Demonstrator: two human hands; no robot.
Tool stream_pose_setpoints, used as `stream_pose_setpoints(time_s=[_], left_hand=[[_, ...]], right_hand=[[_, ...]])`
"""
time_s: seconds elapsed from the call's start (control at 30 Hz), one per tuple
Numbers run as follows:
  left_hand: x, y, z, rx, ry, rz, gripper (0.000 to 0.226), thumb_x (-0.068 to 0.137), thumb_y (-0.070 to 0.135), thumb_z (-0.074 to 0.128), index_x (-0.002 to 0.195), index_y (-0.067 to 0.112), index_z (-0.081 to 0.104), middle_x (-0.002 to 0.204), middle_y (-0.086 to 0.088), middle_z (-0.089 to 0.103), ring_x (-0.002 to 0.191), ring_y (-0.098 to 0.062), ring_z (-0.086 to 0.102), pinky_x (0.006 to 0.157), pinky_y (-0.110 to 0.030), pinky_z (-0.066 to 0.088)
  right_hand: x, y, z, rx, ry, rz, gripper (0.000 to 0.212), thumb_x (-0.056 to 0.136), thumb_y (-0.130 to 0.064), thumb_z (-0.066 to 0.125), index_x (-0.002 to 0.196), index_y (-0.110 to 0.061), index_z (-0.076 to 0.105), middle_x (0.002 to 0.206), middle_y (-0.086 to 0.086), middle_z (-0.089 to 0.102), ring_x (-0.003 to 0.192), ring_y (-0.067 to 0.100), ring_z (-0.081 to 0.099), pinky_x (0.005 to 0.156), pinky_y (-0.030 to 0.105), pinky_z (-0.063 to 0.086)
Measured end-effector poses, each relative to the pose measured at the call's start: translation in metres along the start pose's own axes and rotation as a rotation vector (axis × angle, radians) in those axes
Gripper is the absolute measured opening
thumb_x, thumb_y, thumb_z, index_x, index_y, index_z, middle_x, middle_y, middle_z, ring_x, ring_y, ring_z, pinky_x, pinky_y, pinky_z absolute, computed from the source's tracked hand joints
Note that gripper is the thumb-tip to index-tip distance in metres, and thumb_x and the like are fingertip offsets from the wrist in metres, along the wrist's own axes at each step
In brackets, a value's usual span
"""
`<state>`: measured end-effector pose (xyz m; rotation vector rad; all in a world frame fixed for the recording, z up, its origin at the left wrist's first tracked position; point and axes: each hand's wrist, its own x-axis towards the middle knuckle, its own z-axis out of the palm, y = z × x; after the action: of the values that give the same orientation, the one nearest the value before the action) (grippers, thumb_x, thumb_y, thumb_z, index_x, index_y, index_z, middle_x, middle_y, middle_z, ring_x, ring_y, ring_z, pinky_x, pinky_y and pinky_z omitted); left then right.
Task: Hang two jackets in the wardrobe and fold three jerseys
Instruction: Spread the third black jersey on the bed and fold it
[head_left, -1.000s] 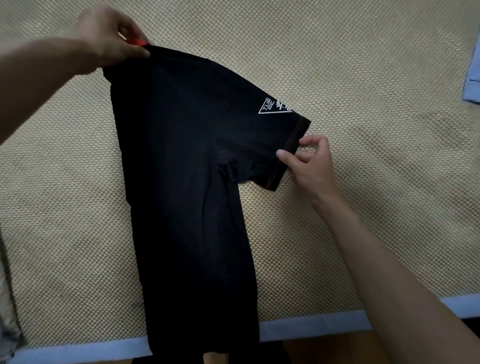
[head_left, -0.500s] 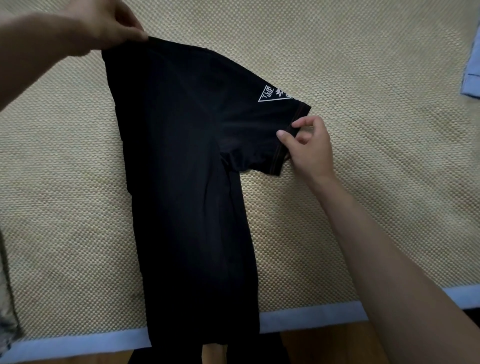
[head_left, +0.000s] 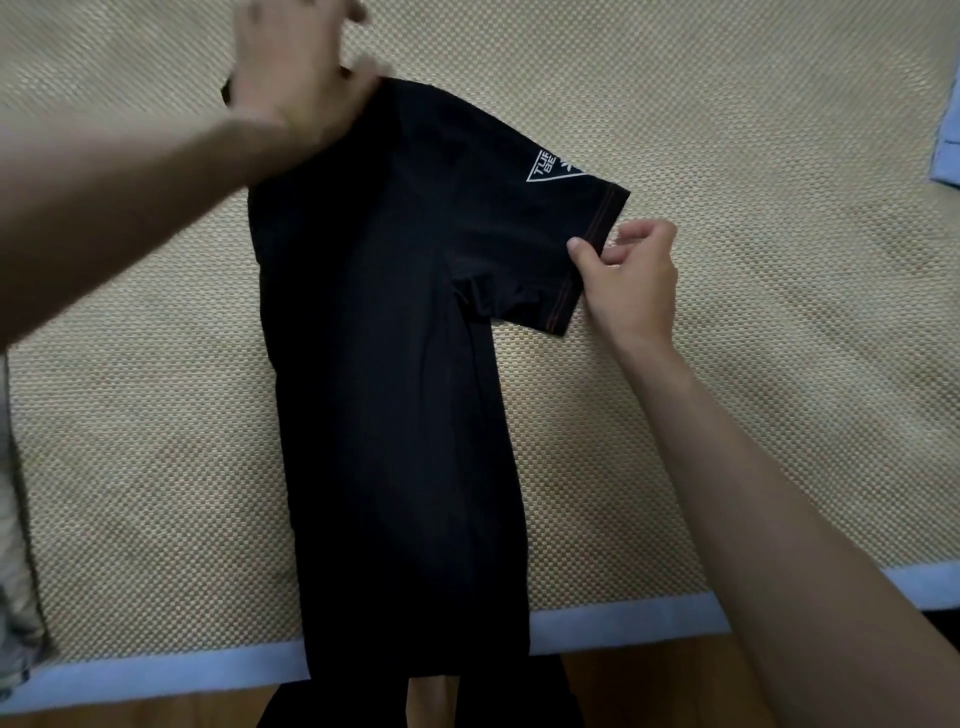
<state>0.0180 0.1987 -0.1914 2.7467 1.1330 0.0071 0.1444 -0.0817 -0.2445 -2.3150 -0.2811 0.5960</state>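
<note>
My left hand (head_left: 296, 78) flat, blurred, upper left; right hand (head_left: 631, 280) pinches sleeve of one black jersey (head_left: 395, 364), white logo.

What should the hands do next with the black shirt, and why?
Probably fold the sleeve inward across the body of the black jersey. The jersey lies on the woven mat, already folded lengthwise, and only that sleeve sticks out to the side. The right hand pinches its hem, while the left hand, blurred, is over the collar end.
</note>
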Motion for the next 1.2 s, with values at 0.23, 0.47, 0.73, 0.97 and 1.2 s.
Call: stream_pose_setpoints(time_s=[0.23, 0.47, 0.73, 0.97, 1.2], left_hand=[[-0.088, 0.073, 0.107, 0.016, -0.123, 0.165, 0.065, 0.102, 0.049, 0.023, 0.161, 0.022, 0.014, 0.169, 0.001, 0.012, 0.155, -0.019, 0.01, 0.121, -0.062, 0.001], [-0.085, 0.076, 0.092, -0.032, -0.131, 0.129, 0.067, 0.102, 0.055, 0.013, 0.161, 0.026, 0.003, 0.17, 0.002, 0.0, 0.156, -0.018, 0.002, 0.121, -0.063, -0.005], [-0.107, -0.072, 0.049, -0.264, 0.048, -0.455, 0.066, 0.096, 0.039, 0.04, 0.154, 0.009, 0.027, 0.159, -0.016, 0.029, 0.144, -0.034, 0.033, 0.118, -0.054, 0.024], [-0.051, -0.09, 0.032, -0.889, -0.069, -0.727, 0.059, 0.079, 0.051, 0.068, 0.121, 0.01, 0.064, 0.107, -0.003, 0.068, 0.1, -0.015, 0.066, 0.073, -0.019, 0.048], [-0.007, -0.086, 0.041, -1.16, -0.287, -0.815, 0.07, 0.059, 0.036, 0.091, 0.119, 0.013, 0.064, 0.107, -0.006, 0.074, 0.089, -0.021, 0.074, 0.072, -0.037, 0.062]], right_hand=[[0.02, -0.035, 0.003, 0.537, -0.176, 0.39, 0.013, 0.081, -0.01, 0.082, 0.089, -0.005, 0.072, 0.081, 0.005, 0.076, 0.068, 0.015, 0.075, 0.058, 0.024, 0.059], [0.026, -0.05, -0.004, 0.443, -0.204, 0.249, 0.028, 0.085, -0.005, 0.074, 0.113, -0.002, 0.067, 0.095, 0.009, 0.075, 0.079, 0.018, 0.075, 0.067, 0.03, 0.062], [-0.018, -0.137, 0.009, 0.011, -0.712, -0.191, 0.058, 0.085, -0.028, 0.082, 0.134, -0.023, 0.052, 0.114, -0.009, 0.063, 0.099, 0.003, 0.066, 0.078, 0.02, 0.059], [0.016, -0.118, 0.036, -0.105, -0.496, -0.054, 0.024, 0.085, -0.033, 0.071, 0.07, -0.015, 0.065, 0.079, 0.008, 0.072, 0.076, 0.023, 0.07, 0.074, 0.04, 0.058], [0.008, -0.11, 0.083, 0.205, -0.614, 0.257, 0.034, 0.089, -0.018, 0.077, 0.114, 0.004, 0.07, 0.097, 0.009, 0.076, 0.066, 0.011, 0.073, 0.05, 0.021, 0.054]])
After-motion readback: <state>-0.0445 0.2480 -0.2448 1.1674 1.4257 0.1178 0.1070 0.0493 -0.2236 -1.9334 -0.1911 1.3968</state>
